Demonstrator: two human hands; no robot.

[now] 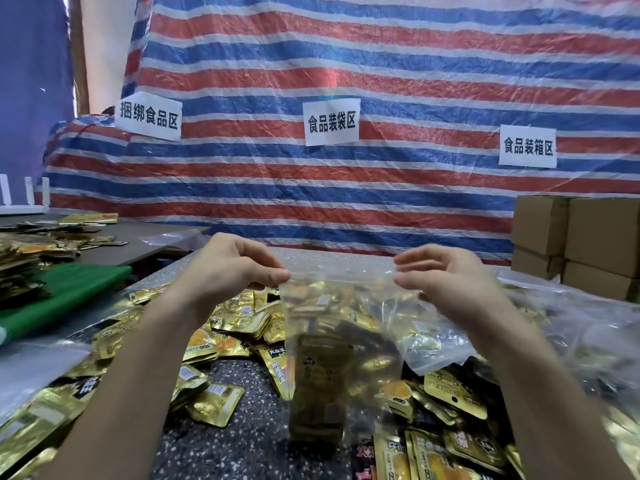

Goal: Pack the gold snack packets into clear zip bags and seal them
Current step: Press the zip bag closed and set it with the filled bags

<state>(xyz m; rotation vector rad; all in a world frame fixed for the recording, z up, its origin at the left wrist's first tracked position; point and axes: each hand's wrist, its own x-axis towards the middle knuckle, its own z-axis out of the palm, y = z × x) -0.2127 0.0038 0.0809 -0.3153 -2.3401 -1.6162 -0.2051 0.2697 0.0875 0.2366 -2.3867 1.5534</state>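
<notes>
A clear zip bag (pixel 332 341) was held up above the surface (pixel 242 445), hanging straight down from its top edge, which was stretched between the two hands. The top left corner was pinched in the grip of the left hand (pixel 228 268), with thumb and forefinger closed tight on the plastic and the other fingers curled above. The top right corner lay at the thumb tip of the right hand (pixel 446 275). There the grip was partly open, thumb and forefinger parted, and it could not be told whether the plastic was actually held. Both hands were raised at the same height, wrists bent, backs turned toward the camera, forearms reaching up from the lower corners. A stack of gold packets (pixel 322 386) was seen inside the bag, sunk to its bottom. Loose packets (pixel 214 403) were spread over the speckled surface below and around the bag. More clear bags (pixel 588 323) were heaped at the right, near cardboard boxes (pixel 588 237), and a striped tarp (pixel 346 64) was hung behind.
</notes>
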